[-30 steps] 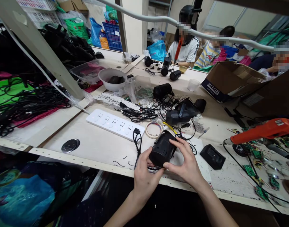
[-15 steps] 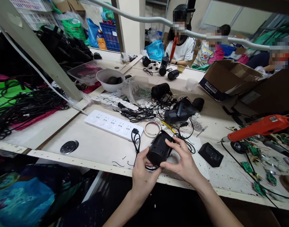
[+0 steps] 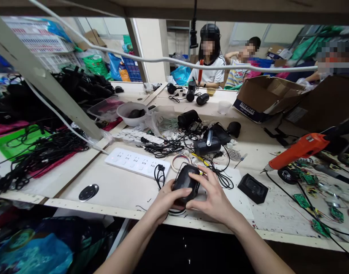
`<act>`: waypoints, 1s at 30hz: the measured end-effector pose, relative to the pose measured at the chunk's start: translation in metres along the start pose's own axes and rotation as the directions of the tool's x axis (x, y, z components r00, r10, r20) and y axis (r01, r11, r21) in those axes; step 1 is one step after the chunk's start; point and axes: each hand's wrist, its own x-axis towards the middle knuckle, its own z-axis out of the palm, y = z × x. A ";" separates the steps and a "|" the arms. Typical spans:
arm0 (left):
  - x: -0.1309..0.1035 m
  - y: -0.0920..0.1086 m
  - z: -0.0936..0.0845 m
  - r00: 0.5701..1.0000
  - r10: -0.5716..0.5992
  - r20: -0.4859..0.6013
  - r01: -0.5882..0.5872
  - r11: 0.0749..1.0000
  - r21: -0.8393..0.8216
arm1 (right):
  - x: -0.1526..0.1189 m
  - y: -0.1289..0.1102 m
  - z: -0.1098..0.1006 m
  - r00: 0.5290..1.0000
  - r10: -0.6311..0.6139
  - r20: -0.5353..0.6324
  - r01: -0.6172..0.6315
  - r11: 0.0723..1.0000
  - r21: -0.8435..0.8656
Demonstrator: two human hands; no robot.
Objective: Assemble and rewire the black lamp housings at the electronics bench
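Note:
Above the front of the workbench I hold a black rounded plastic housing [image 3: 187, 179]. My left hand [image 3: 166, 199] grips its near left side, with the thumb across the top. My right hand [image 3: 213, 196] is curved around its right side, fingertips on the top and thumb low at the near end. A black cord shows beneath the housing. To its left, a black plug [image 3: 161, 167] sits in the white power strip [image 3: 137, 163]. Behind it lie a roll of tape [image 3: 174, 163] and a yellow-handled tool [image 3: 199, 158]. A black box-shaped part [image 3: 252, 188] rests to the right.
An orange electric screwdriver [image 3: 301, 149] lies at the right beside green circuit boards [image 3: 319, 227]. Black housings and tangled cords [image 3: 168, 146] cover the middle. A cardboard box [image 3: 265, 97] stands behind. A white cable [image 3: 163, 59] crosses overhead; people sit across the bench.
The housing has turned in my hands, showing its smooth rounded side. My left thumb has moved onto its top. The camera view has tilted upward.

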 end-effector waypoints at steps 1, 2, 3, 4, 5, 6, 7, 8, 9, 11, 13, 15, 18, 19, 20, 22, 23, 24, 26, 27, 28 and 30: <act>-0.001 -0.001 -0.001 1.000 0.007 0.017 -0.006 0.998 -0.060 | 0.002 -0.001 -0.003 0.997 0.061 -0.042 -0.056 0.991 0.121; -0.002 -0.004 -0.002 1.000 0.019 0.023 -0.017 0.993 -0.121 | 0.005 -0.001 -0.005 0.986 0.152 -0.073 -0.128 0.957 0.259; -0.005 -0.006 -0.003 0.999 0.036 0.010 -0.034 0.985 -0.166 | 0.007 -0.001 -0.006 0.963 0.260 -0.073 -0.212 0.894 0.395; -0.007 -0.009 -0.004 0.998 0.056 -0.021 -0.059 0.979 -0.196 | 0.009 -0.002 -0.006 0.931 0.363 -0.034 -0.296 0.809 0.508; -0.010 -0.011 -0.004 0.995 0.085 -0.054 -0.094 0.973 -0.209 | 0.011 -0.004 -0.004 0.900 0.434 0.036 -0.372 0.724 0.581; -0.013 -0.012 -0.003 0.990 0.116 -0.080 -0.130 0.969 -0.212 | 0.013 -0.007 -0.001 0.880 0.463 0.109 -0.425 0.662 0.617; -0.016 -0.013 -0.001 0.984 0.148 -0.097 -0.165 0.964 -0.206 | 0.015 -0.010 0.002 0.874 0.460 0.156 -0.446 0.633 0.633; -0.019 -0.014 0.002 0.978 0.179 -0.107 -0.197 0.961 -0.194 | 0.016 -0.014 0.007 0.882 0.440 0.169 -0.437 0.630 0.642; -0.021 -0.015 0.004 0.973 0.204 -0.113 -0.221 0.959 -0.176 | 0.018 -0.018 0.011 0.896 0.414 0.158 -0.411 0.640 0.650; -0.025 -0.017 0.009 0.962 0.242 -0.128 -0.258 0.958 -0.125 | 0.018 -0.024 0.017 0.918 0.381 0.112 -0.353 0.654 0.669; -0.028 -0.020 0.010 0.952 0.275 -0.137 -0.287 0.954 -0.082 | 0.017 -0.029 0.019 0.925 0.368 0.094 -0.326 0.645 0.691; -0.030 -0.023 0.009 0.950 0.289 -0.117 -0.298 0.952 -0.064 | 0.014 -0.030 0.017 0.934 0.347 0.091 -0.305 0.636 0.709; -0.032 -0.022 0.006 0.955 0.293 -0.036 -0.295 0.954 -0.060 | 0.009 -0.031 0.014 0.937 0.338 0.084 -0.293 0.635 0.715; -0.032 -0.019 0.005 0.955 0.296 0.002 -0.296 0.953 -0.059 | 0.008 -0.031 0.013 0.937 0.339 0.084 -0.294 0.635 0.714; -0.031 -0.016 0.005 0.954 0.296 0.036 -0.294 0.954 -0.053 | 0.007 -0.032 0.013 0.936 0.341 0.086 -0.297 0.636 0.712; -0.030 -0.010 0.006 0.957 0.283 0.068 -0.282 0.959 -0.016 | 0.006 -0.031 0.014 0.935 0.343 0.093 -0.304 0.636 0.710; -0.029 -0.007 0.007 0.961 0.270 0.066 -0.271 0.963 0.005 | 0.006 -0.030 0.015 0.934 0.344 0.098 -0.309 0.635 0.708; -0.028 -0.005 0.009 0.965 0.257 0.056 -0.258 0.966 0.023 | 0.007 -0.029 0.016 0.933 0.344 0.103 -0.313 0.640 0.702; -0.025 -0.003 0.011 0.971 0.236 0.029 -0.237 0.971 0.033 | 0.008 -0.026 0.017 0.935 0.334 0.121 -0.326 0.671 0.666; -0.023 -0.003 0.012 0.973 0.231 0.020 -0.231 0.973 0.019 | 0.009 -0.023 0.017 0.936 0.327 0.130 -0.333 0.702 0.630; -0.022 -0.004 0.012 0.975 0.223 0.017 -0.223 0.975 -0.002 | 0.010 -0.021 0.017 0.936 0.330 0.124 -0.338 0.743 0.577; -0.018 -0.006 0.011 0.980 0.199 0.020 -0.198 0.979 -0.049 | 0.012 -0.015 0.014 0.929 0.366 0.050 -0.349 0.827 0.441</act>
